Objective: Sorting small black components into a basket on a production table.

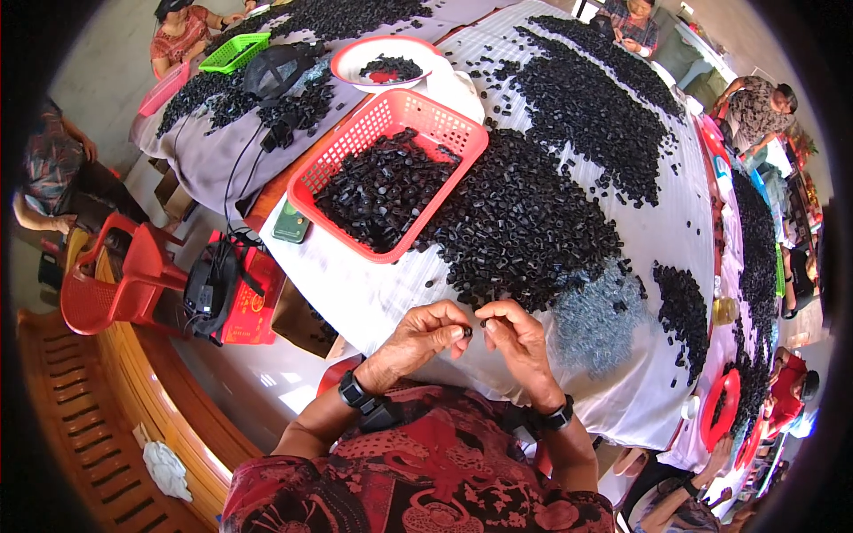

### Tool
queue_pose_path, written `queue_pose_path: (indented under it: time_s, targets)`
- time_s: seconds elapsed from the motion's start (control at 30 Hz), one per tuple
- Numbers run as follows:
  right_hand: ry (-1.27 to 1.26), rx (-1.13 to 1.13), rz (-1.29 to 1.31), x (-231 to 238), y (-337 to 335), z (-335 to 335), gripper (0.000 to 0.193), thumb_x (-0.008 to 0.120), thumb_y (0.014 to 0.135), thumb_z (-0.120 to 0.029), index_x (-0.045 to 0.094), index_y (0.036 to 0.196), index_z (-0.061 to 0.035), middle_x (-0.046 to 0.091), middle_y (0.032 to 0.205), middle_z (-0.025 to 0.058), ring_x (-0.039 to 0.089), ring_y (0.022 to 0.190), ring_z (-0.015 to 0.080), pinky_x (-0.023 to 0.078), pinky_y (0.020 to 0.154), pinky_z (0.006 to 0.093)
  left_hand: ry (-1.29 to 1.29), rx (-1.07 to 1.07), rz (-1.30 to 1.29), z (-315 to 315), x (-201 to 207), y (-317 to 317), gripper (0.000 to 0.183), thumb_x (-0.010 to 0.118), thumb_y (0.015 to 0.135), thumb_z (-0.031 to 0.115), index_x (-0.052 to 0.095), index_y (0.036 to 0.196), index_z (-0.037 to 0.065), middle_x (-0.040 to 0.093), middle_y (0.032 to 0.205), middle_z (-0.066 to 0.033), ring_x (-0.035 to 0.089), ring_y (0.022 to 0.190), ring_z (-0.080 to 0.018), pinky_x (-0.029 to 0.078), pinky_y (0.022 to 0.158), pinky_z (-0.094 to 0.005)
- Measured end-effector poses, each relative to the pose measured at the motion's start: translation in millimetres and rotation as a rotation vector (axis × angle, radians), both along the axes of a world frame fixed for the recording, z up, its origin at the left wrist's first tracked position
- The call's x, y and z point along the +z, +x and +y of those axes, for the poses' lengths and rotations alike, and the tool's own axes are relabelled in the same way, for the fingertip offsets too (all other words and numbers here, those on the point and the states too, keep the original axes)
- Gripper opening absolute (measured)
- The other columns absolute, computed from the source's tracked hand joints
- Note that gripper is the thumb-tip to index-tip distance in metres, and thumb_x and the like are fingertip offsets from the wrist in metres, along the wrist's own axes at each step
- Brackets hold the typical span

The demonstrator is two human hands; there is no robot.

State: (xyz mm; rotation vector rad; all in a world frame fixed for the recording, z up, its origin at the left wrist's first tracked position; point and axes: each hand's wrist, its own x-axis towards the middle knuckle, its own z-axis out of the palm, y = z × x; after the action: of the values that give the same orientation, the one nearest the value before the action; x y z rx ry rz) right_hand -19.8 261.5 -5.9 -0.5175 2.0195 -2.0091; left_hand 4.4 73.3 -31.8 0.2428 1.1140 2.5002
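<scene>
My left hand [419, 340] and my right hand [518, 342] meet just above my lap at the near edge of a table covered in white striped cloth [373, 284]. Between the fingertips of my left hand sits a small black plastic piece [466, 331], and my right fingertips close in beside it. Whether the right hand holds a piece of its own is hidden. Right in front of my hands lies a big heap of small black pieces [515, 222]. A red plastic basket [320, 169] partly filled with the same pieces stands to the left of the heap.
A pile of clear bluish pieces [600, 320] lies right of my hands. Further back stand a red-rimmed white plate [355, 55], a green basket [233, 51] and more black heaps [586, 98]. Other people sit around the tables. A red plastic chair [115, 275] stands at left.
</scene>
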Motion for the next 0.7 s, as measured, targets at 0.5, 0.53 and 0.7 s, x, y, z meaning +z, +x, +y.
queue_pose_path:
  time_s: [0.5, 0.53, 0.7]
  targets:
    - [0.249, -0.001, 0.200, 9.2, 17.8, 6.5, 0.010, 0.052, 0.088, 0.001, 0.051, 0.098, -0.0019, 0.059, 0.082, 0.0097, 0.061, 0.073, 0.0168, 0.048, 0.062, 0.0271, -0.306, 0.049, 0.082, 11.4, 2.3, 4.9, 0.011, 0.057, 0.092, 0.009, 0.056, 0.097, -0.001, 0.063, 0.083, -0.0055, 0.059, 0.075, -0.0099, 0.049, 0.070, -0.0242]
    - [0.340, -0.004, 0.275, 10.6, 18.4, 7.0, 0.010, 0.052, 0.088, 0.000, 0.050, 0.098, -0.0020, 0.059, 0.083, 0.0132, 0.064, 0.073, 0.0225, 0.049, 0.062, 0.0298, -0.307, 0.046, 0.081, 12.2, 2.3, 5.3, 0.011, 0.057, 0.092, 0.009, 0.056, 0.097, -0.001, 0.063, 0.083, -0.0055, 0.059, 0.075, -0.0099, 0.049, 0.070, -0.0242]
    - [0.522, -0.004, 0.530, 12.1, 20.5, 5.4, 0.019, 0.052, 0.084, 0.003, 0.048, 0.102, -0.0009, 0.057, 0.083, 0.0155, 0.062, 0.073, 0.0310, 0.050, 0.061, 0.0372, -0.411, 0.087, 0.099, 17.7, -1.3, 6.7, 0.006, 0.057, 0.091, 0.005, 0.054, 0.093, -0.001, 0.062, 0.083, -0.0043, 0.059, 0.076, -0.0092, 0.050, 0.071, -0.0235]
